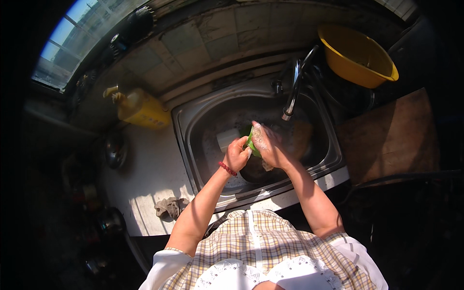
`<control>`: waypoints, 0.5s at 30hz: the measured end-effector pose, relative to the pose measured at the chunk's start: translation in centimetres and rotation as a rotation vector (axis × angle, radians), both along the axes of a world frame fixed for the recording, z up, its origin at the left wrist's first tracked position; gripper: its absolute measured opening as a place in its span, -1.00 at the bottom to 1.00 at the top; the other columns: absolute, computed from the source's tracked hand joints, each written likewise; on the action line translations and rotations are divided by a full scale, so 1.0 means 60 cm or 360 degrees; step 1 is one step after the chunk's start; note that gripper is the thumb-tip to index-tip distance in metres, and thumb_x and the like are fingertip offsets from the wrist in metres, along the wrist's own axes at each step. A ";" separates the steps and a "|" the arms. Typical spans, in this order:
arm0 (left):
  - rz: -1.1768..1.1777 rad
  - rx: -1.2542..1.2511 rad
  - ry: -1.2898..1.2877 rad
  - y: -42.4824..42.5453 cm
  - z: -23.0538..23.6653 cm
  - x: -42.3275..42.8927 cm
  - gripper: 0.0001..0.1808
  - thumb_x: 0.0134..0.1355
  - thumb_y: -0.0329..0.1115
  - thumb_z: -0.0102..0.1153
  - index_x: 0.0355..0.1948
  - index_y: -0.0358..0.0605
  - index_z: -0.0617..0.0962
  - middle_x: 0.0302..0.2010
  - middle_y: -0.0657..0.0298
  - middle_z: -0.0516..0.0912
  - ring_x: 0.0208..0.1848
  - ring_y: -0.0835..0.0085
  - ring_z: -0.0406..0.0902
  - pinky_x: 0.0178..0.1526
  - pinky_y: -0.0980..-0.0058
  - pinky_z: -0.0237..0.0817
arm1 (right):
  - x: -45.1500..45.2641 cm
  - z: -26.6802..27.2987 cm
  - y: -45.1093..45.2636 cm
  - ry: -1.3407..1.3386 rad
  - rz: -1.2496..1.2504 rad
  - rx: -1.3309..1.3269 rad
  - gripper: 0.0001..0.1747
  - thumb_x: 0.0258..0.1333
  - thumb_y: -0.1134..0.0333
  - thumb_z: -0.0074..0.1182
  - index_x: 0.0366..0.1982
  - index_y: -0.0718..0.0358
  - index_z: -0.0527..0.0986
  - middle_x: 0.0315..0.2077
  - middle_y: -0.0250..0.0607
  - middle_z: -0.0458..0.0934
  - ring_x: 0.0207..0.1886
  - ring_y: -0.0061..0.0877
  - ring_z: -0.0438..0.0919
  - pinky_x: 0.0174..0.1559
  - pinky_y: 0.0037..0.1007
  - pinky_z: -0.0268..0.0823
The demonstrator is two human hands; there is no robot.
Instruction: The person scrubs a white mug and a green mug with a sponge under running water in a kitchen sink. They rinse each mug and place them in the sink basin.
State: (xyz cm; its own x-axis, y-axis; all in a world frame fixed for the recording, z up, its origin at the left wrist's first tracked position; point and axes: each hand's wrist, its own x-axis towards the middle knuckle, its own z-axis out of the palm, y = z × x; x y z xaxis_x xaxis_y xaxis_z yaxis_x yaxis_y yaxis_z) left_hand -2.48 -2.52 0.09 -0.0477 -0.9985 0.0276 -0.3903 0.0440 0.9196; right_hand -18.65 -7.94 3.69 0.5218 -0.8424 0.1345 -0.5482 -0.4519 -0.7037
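Observation:
Both hands are over a metal sink (335, 148). My left hand (237, 156), with a red bead bracelet at the wrist, pinches the edge of a green object (255, 150). My right hand (266, 143), covered in suds, presses against the green object from the other side. A tan, soapy scrubber or cloth (267, 166) shows below my right palm; most of it is hidden. Inside the basin are a white block-like item (227, 139), a yellowish-orange item (302, 139) and a dark rounded shape under my hands that is hard to make out.
A chrome faucet (294, 90) arches over the basin's right side. On the left stand a yellow pump bottle (146, 110) and a metal bowl or lid (115, 150). A crumpled grey rag (170, 207) lies near the counter's front. Rightward are a yellow basin (357, 58) and a wooden board (391, 141).

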 end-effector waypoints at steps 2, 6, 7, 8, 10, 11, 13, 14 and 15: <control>-0.0027 -0.0035 -0.0121 0.001 0.004 0.001 -0.68 0.10 -0.45 0.11 -0.07 -0.17 0.57 -0.32 0.04 0.58 -0.27 0.19 0.51 -0.14 0.39 0.32 | 0.006 -0.003 -0.002 -0.0127 0.0172 -0.0129 -0.46 0.34 0.13 -0.14 0.21 0.32 0.32 0.10 0.12 0.46 0.20 -0.11 0.42 0.22 -0.30 0.21; -0.0006 -0.0216 -0.0276 0.013 0.016 -0.004 -0.72 0.10 -0.45 0.08 -0.13 -0.20 0.57 -0.39 0.05 0.51 -0.36 0.18 0.45 -0.20 0.37 0.30 | 0.013 0.018 -0.047 -0.0113 0.0161 0.0529 -0.47 0.36 0.10 -0.18 0.22 0.25 0.33 0.04 0.10 0.51 0.14 -0.10 0.47 0.12 -0.28 0.29; -0.0028 -0.0256 -0.0250 0.014 0.019 -0.006 -0.73 0.09 -0.46 0.07 -0.14 -0.21 0.57 -0.41 0.07 0.50 -0.38 0.19 0.43 -0.21 0.37 0.29 | 0.013 0.028 -0.064 0.0114 0.0179 0.0715 -0.47 0.36 0.09 -0.19 0.23 0.23 0.32 0.03 0.09 0.52 0.13 -0.10 0.49 0.10 -0.27 0.30; -0.0086 -0.0290 -0.0229 0.016 0.021 -0.005 -0.73 0.09 -0.46 0.06 -0.15 -0.23 0.57 -0.42 0.08 0.48 -0.40 0.20 0.41 -0.23 0.37 0.29 | 0.013 0.037 -0.068 0.0253 0.0096 0.0898 -0.48 0.37 0.08 -0.21 0.23 0.20 0.32 0.01 0.09 0.53 0.11 -0.10 0.50 0.08 -0.27 0.32; -0.0003 -0.0262 -0.0085 0.013 0.023 0.000 -0.74 0.10 -0.47 0.04 -0.16 -0.26 0.57 -0.40 0.14 0.51 -0.36 0.30 0.44 -0.22 0.41 0.30 | 0.010 0.045 -0.059 0.0089 0.0057 0.0904 -0.47 0.38 0.05 -0.24 0.26 0.14 0.28 -0.03 0.09 0.54 0.09 -0.11 0.51 0.06 -0.26 0.32; 0.0020 -0.0249 -0.0007 0.010 0.022 0.005 -0.75 0.11 -0.47 0.04 -0.17 -0.27 0.57 -0.39 0.17 0.52 -0.34 0.35 0.45 -0.21 0.43 0.30 | 0.007 0.044 -0.047 -0.0048 0.0009 0.0892 -0.47 0.39 0.04 -0.26 0.28 0.11 0.25 -0.04 0.09 0.55 0.08 -0.11 0.52 0.05 -0.26 0.32; 0.0030 0.0063 0.0428 0.004 0.019 0.020 -0.76 0.22 -0.43 0.03 -0.13 -0.31 0.56 -0.22 0.32 0.61 -0.18 0.63 0.50 -0.11 0.62 0.32 | 0.000 0.030 -0.019 -0.0249 0.0114 0.0628 -0.42 0.39 0.14 -0.19 0.33 0.24 0.14 0.06 0.05 0.49 0.18 -0.20 0.44 0.19 -0.31 0.22; 0.0012 0.0094 0.0609 0.004 0.016 0.023 -0.76 0.24 -0.41 0.03 -0.12 -0.31 0.56 -0.21 0.32 0.61 -0.18 0.64 0.51 -0.10 0.63 0.33 | -0.001 0.019 -0.007 -0.0413 0.0112 0.0561 -0.41 0.38 0.17 -0.17 0.33 0.28 0.13 0.10 0.05 0.45 0.23 -0.23 0.40 0.24 -0.32 0.18; 0.0007 0.0110 0.0776 0.005 0.013 0.028 -0.77 0.27 -0.38 0.04 -0.11 -0.30 0.55 -0.19 0.33 0.61 -0.18 0.65 0.52 -0.09 0.64 0.33 | -0.005 0.006 0.003 -0.0546 0.0124 0.0535 -0.40 0.38 0.21 -0.14 0.33 0.32 0.11 0.15 0.04 0.41 0.27 -0.25 0.36 0.28 -0.33 0.14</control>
State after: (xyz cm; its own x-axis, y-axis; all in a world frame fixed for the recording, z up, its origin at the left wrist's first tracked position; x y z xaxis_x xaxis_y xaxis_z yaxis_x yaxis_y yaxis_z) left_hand -0.79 -2.23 0.88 -0.0414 -0.9989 -0.0209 0.0860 -0.0244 0.9960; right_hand -18.92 -7.75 4.02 0.5583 -0.8288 0.0367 -0.2327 -0.1989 -0.9520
